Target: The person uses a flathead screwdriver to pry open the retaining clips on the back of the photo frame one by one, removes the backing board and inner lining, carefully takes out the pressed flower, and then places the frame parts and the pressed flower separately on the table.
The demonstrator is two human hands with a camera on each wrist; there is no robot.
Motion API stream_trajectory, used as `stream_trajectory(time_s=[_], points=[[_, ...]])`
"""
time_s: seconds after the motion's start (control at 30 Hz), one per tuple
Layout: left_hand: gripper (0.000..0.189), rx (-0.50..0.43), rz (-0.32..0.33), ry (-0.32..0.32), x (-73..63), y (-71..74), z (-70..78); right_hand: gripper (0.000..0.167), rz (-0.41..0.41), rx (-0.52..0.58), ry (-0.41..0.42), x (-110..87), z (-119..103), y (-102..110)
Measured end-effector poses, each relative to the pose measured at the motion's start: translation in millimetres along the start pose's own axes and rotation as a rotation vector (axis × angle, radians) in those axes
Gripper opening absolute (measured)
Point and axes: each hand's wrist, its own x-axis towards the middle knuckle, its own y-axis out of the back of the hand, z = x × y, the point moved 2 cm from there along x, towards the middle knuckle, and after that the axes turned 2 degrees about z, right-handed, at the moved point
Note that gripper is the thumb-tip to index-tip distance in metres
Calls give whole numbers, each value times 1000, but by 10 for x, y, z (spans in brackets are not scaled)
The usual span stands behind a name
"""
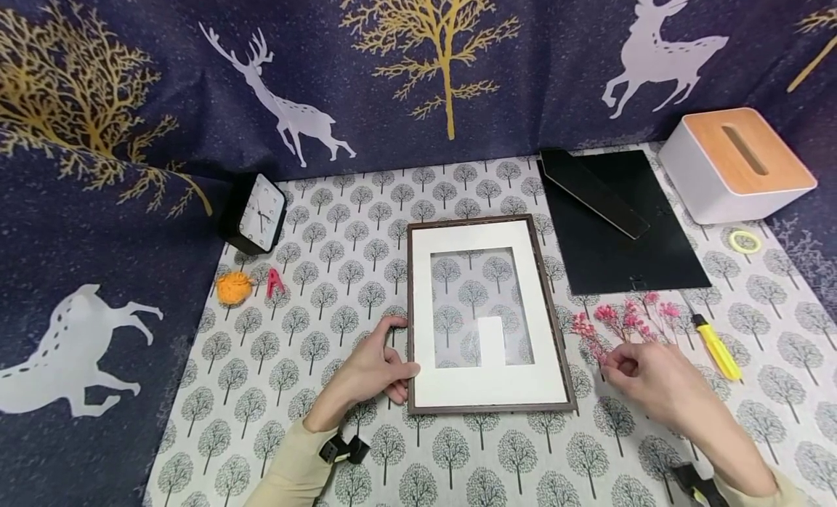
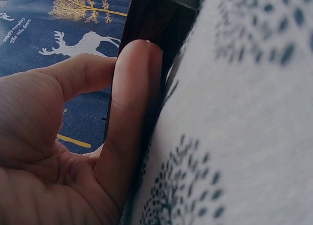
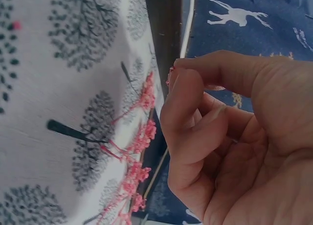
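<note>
A brown picture frame point(image 1: 556, 333) with a white mat and clear pane lies flat on the table. My left hand point(image 1: 369, 365) holds its left edge near the lower corner, thumb over the rim and other fingers against the side. In the left wrist view, fingers point(image 2: 129, 88) touch the dark side of the frame point(image 2: 156, 19). My right hand point(image 1: 654, 376) is right of the frame, thumb and index fingertip pinched together at pink dried flowers point(image 1: 631, 318). The right wrist view shows small pink bits between those fingertips point(image 3: 183, 80); other pink sprigs point(image 3: 139, 137) lie on the cloth.
A black backing board point(image 1: 621, 260) with its stand leg lies behind the flowers. Nearby are a yellow screwdriver-like tool point(image 1: 719, 351), a yellow-green ring point(image 1: 744, 242) and a tissue box point(image 1: 739, 165). At left stand a clock point(image 1: 261, 213), an orange bundle point(image 1: 233, 288) and a pink clip point(image 1: 275, 282).
</note>
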Motion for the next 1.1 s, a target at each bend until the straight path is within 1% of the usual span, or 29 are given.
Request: stream_trajectory(time_s=[0.17,0.3,0.5,0.83,1.0,1.1], points=[[88,-3,-2,-4,-7,1,9,9,-37,-2,-4,-19,8,-51],[88,-9,-4,-3,-3,0,13,6,-41,-20,13,-19,9,-83],[88,-10,-4,0,-4,0,16,7,-57,-30,22,-4,29,-121],[88,-9,2,-1,-11,-1,27,6,-35,-59,34,23,40,-159],[88,-7,-1,-1,-17,-6,21,12,-47,-40,10,-6,1,-127],[88,-4,-1,-3,-23,-4,16,16,-6,-10,12,-26,-69,-116]])
